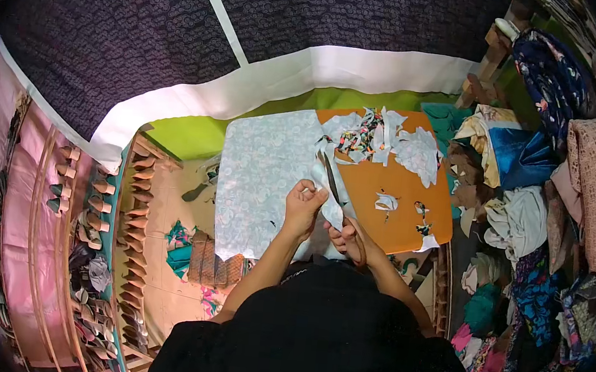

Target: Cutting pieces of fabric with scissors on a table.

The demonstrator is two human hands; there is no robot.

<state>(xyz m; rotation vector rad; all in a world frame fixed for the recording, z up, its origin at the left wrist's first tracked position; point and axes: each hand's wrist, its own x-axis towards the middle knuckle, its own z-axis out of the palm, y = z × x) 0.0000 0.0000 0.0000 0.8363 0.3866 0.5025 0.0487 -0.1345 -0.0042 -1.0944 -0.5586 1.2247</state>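
My left hand (304, 207) is closed in a pinch on the edge of a small white fabric piece (328, 189). My right hand (350, 240) is wrapped round the handles of a pair of large scissors (335, 177). The dark blades point away from me, next to the white piece; whether they are parted is hard to tell. Under both hands, a pale patterned cloth (263, 175) covers the left part of an orange-brown table (363, 178). Scraps of floral and white cloth (367, 139) lie heaped at the table's far side.
Smaller cut scraps (387, 202) lie on the table's right part. Piled fabrics (518, 214) crowd the right side. At left, wooden racks hold rows of shoe lasts (136, 242). Cloth pieces (215, 260) lie on the floor. A dark patterned curtain (328, 17) hangs beyond the table.
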